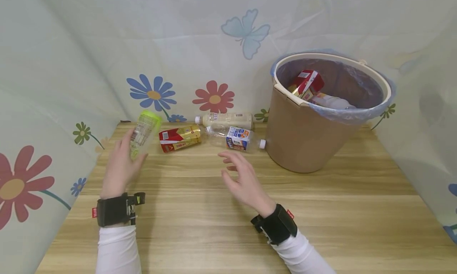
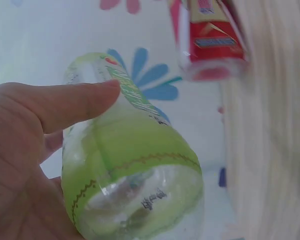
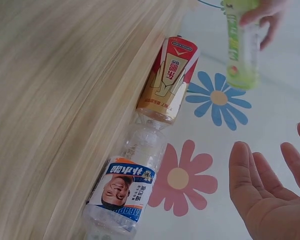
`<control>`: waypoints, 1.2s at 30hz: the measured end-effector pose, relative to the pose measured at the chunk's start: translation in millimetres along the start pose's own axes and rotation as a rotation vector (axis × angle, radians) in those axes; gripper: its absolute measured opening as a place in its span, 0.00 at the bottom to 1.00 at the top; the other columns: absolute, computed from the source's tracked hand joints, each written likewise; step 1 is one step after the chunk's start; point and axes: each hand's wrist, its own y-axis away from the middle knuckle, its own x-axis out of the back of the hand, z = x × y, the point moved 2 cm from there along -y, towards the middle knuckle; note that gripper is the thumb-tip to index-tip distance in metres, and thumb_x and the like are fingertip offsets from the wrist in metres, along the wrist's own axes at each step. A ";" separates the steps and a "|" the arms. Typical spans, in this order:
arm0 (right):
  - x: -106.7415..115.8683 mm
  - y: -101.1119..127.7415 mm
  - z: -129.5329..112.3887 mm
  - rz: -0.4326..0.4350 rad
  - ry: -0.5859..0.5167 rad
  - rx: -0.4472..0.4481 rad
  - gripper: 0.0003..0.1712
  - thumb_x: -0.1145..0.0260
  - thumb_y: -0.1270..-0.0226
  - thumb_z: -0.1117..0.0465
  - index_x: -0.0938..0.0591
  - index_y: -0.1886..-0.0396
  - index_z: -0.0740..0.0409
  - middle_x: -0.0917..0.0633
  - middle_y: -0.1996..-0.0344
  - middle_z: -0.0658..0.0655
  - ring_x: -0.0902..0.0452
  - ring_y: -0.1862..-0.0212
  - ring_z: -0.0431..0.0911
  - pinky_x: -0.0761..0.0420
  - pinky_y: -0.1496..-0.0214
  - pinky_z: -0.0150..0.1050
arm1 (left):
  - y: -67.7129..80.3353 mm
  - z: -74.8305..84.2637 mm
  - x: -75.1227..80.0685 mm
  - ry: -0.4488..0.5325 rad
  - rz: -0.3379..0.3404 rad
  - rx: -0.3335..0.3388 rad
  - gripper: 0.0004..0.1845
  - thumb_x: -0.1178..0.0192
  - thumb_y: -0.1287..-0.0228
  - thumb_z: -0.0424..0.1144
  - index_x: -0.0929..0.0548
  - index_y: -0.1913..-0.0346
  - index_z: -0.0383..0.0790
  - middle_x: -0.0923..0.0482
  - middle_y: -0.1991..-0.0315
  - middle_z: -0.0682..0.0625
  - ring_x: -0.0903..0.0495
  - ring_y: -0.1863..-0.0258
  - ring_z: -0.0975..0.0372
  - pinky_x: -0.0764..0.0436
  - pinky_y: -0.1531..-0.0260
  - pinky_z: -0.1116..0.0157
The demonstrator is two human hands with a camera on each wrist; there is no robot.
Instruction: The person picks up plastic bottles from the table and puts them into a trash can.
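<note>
Fingers of the left hand (image 1: 119, 168) curl round a green-labelled plastic bottle (image 1: 144, 133), held off the wood near the tabletop's far left corner; the left wrist view shows the thumb (image 2: 65, 107) pressed along the bottle's side. The right hand (image 1: 242, 178) hovers over the middle of the tabletop (image 1: 221, 222) with fingers spread and relaxed, gripping nothing. Just beyond it, along the far edge, lie a red and gold drink carton (image 1: 179, 138), a clear bottle with a blue and white label (image 1: 233, 138) and a milky white bottle (image 1: 225, 119) behind them, all on their sides. A tan bin with a plastic liner (image 1: 303, 143) stands at the far right, holding a red carton (image 1: 306, 82) and another bottle (image 1: 330, 102).
</note>
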 end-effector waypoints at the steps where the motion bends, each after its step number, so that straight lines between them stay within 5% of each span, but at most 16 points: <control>1: 0.6 -0.1 -0.1 0.003 -0.004 0.000 0.27 0.38 0.35 0.70 0.24 0.35 0.62 0.21 0.38 0.63 0.20 0.42 0.59 0.15 0.42 0.53 | 0.2 5.3 1.4 0.016 0.012 -0.018 0.47 0.36 0.34 0.35 0.53 0.19 0.43 0.38 0.30 0.24 0.32 0.36 0.30 0.29 0.42 0.28; 7: 4.3 -0.8 1.0 0.024 -0.022 -0.001 0.27 0.39 0.35 0.71 0.24 0.36 0.61 0.21 0.39 0.62 0.20 0.43 0.59 0.15 0.43 0.53 | 0.2 41.1 -1.6 0.176 0.049 -0.124 0.47 0.35 0.33 0.35 0.53 0.18 0.46 0.40 0.25 0.31 0.33 0.32 0.33 0.30 0.39 0.29; 14: 10.1 -2.3 1.6 0.052 -0.067 -0.006 0.28 0.39 0.36 0.73 0.24 0.35 0.61 0.21 0.39 0.63 0.20 0.42 0.58 0.14 0.42 0.51 | -0.6 81.9 -34.3 0.418 -0.016 -0.238 0.47 0.34 0.34 0.36 0.51 0.19 0.50 0.44 0.21 0.38 0.36 0.27 0.39 0.32 0.32 0.33; 23: 14.7 -3.1 3.8 0.065 -0.104 -0.042 0.37 0.41 0.33 0.73 0.34 0.24 0.55 0.23 0.36 0.64 0.19 0.41 0.57 0.14 0.42 0.48 | 9.2 120.7 -77.8 0.643 -0.167 -0.219 0.46 0.34 0.33 0.40 0.51 0.20 0.61 0.43 0.21 0.43 0.37 0.25 0.45 0.33 0.32 0.35; 36: 15.4 -4.1 5.9 0.045 -0.125 -0.046 0.40 0.42 0.25 0.66 0.46 0.18 0.51 0.25 0.33 0.67 0.20 0.40 0.60 0.15 0.41 0.51 | 19.8 140.5 -97.2 0.744 -0.204 -0.224 0.45 0.37 0.30 0.41 0.53 0.19 0.58 0.46 0.20 0.44 0.43 0.22 0.46 0.38 0.27 0.37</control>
